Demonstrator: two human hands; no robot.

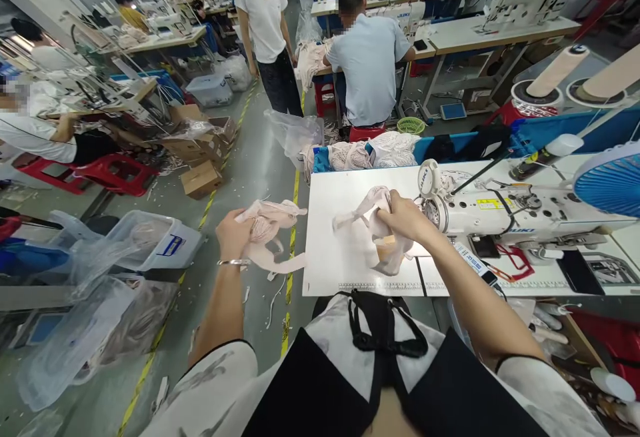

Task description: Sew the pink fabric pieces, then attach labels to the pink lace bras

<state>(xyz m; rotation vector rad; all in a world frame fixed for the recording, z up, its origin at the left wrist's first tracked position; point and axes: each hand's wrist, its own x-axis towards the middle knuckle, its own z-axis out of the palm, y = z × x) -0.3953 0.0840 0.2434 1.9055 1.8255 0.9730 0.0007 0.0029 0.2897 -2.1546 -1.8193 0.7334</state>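
My left hand (235,234) is closed around a bundle of pale pink fabric (267,224), held out past the table's left edge, above the floor. A strip of that cloth hangs down toward the table. Over the white tabletop (323,257), my right hand (400,216) grips a second pale pink garment piece (385,250), with loops and straps dangling from it. What kind of garment these are, I cannot make out. Just right of my right hand stands a sewing machine (470,210). The fingertips of both hands are partly hidden by cloth.
A blue fan (610,180) and thread cones (557,70) stand at the right. Bundled pieces (370,154) lie behind the tabletop. Clear plastic bins (150,240) and cardboard boxes (200,180) sit on the floor at left. One person (263,17) stands ahead; another (370,57) sits at a machine.
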